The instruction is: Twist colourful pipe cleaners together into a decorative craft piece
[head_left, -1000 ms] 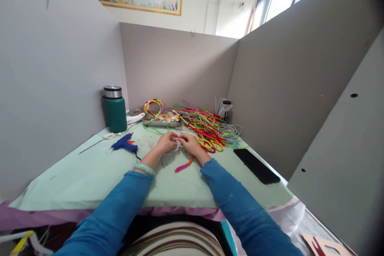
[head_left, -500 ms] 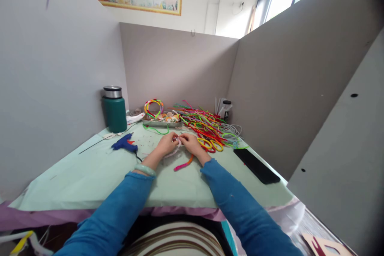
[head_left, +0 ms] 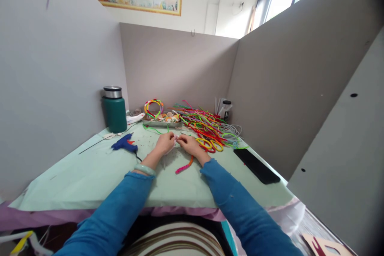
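My left hand (head_left: 165,144) and my right hand (head_left: 189,145) meet over the middle of the table, fingers pinched on a pale pink pipe cleaner (head_left: 175,140). Its exact shape is mostly hidden by the fingers. From under my right hand a twisted pink-and-orange pipe cleaner piece (head_left: 183,169) extends toward me; whether that hand holds it too, I cannot tell. Just right of my right hand lie yellow-handled scissors (head_left: 216,145). A blue glue gun (head_left: 125,143) rests left of my left hand.
Behind my hands are a colourful pile of pipe cleaners (head_left: 201,126), a metal tray (head_left: 162,123) of small pieces and a multicoloured ring (head_left: 153,108). A green bottle (head_left: 115,112) stands at left, a black phone (head_left: 256,165) at right. Grey partitions (head_left: 180,64) enclose the table.
My hands have shifted slightly, fingertips still together. The pale pink strand hanging below them shows less now. The end of the pink-and-orange piece has moved a little toward me.
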The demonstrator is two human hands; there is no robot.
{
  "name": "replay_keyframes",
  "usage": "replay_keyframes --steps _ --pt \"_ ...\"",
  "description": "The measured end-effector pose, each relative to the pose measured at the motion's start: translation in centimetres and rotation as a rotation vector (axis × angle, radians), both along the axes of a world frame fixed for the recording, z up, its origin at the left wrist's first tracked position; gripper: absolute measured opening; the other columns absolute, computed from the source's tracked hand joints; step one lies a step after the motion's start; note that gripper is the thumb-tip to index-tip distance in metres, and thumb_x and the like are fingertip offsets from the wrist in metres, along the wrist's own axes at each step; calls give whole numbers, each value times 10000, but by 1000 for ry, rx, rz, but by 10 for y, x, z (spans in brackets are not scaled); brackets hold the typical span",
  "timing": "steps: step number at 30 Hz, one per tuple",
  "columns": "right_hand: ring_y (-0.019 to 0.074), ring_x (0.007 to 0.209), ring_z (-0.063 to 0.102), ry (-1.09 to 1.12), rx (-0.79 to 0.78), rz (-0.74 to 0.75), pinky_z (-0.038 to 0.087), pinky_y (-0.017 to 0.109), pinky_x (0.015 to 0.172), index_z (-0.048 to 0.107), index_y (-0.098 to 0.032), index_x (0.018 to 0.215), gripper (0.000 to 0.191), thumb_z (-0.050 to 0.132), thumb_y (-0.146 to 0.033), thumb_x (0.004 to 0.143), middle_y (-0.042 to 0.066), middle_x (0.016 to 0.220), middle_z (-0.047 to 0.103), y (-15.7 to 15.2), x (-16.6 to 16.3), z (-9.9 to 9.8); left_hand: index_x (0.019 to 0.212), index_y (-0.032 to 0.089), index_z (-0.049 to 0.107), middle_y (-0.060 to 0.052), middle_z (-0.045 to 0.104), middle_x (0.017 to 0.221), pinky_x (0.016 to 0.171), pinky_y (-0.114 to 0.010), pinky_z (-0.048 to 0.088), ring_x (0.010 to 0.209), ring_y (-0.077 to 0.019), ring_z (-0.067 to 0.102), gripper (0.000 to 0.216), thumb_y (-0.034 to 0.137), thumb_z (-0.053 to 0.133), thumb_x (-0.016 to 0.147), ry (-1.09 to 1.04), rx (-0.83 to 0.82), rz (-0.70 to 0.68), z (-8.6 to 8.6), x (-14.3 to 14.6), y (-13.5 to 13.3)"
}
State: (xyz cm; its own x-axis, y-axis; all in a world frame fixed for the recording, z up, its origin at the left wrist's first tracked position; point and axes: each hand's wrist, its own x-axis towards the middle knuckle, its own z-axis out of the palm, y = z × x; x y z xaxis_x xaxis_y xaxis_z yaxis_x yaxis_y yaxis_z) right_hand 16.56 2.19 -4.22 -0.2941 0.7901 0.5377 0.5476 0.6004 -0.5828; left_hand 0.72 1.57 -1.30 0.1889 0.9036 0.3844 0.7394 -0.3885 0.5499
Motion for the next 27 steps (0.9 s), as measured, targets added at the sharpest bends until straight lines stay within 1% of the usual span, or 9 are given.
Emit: replay_keyframes --steps 4,7,9,12,16,18,23,25,27 --pt "129 660 508 -15 7 0 353 225 620 666 -180 805 196 541 -324 848 4 725 625 -3 -1 2 714 165 634 -35 657 659 587 -234 336 625 -143 543 270 297 447 857 -16 -33 -1 3 1 -3" --pt "130 671 510 -19 4 8 354 226 629 664 -180 803 193 541 -320 853 7 734 629 -5 -1 3 714 164 642 -39 652 636 591 -237 349 622 -151 545 298 314 429 858 -53 -50 14 3 1 -3" --pt "128 672 513 -22 2 26 355 226 633 663 -180 798 191 538 -313 855 5 736 631 -5 -1 4 681 159 642 -44 646 620 588 -238 354 612 -152 541 319 318 423 851 -75 -59 19 3 0 -2" --pt "124 662 513 -22 2 54 353 225 629 659 -180 784 186 531 -295 855 -2 724 624 -5 -2 4 619 152 633 -47 619 568 564 -240 355 571 -149 528 345 323 421 830 -108 -89 0 2 -2 1" --pt "123 653 507 -25 3 46 348 225 621 651 -177 768 175 534 -282 845 -8 705 610 -4 -2 3 611 147 634 -42 599 531 526 -236 352 511 -137 501 338 315 413 804 -140 -106 -15 1 -4 4" --pt "123 650 505 -23 6 41 346 225 615 649 -177 765 177 532 -284 844 -8 704 607 -4 -2 3 613 146 628 -37 592 520 500 -229 344 476 -125 481 340 318 407 804 -152 -139 -24 1 -4 6" --pt "123 646 499 -22 5 54 345 224 603 649 -180 756 192 525 -295 847 -6 704 605 -6 -3 4 680 146 596 -21 589 525 417 -225 296 362 -97 400 378 368 344 854 -284 -323 -25 0 0 9" --pt "121 634 496 -23 3 53 342 224 597 648 -180 748 186 527 -284 842 -8 693 600 -6 -2 4 678 146 589 -15 577 512 408 -228 285 345 -94 380 387 386 345 860 -297 -347 -27 0 1 8" --pt "120 626 496 -23 3 47 341 224 595 649 -180 744 186 523 -275 842 -10 685 600 -5 -2 3 678 149 599 -6 565 494 413 -229 284 345 -96 376 395 414 365 855 -308 -336 -46 1 0 5"
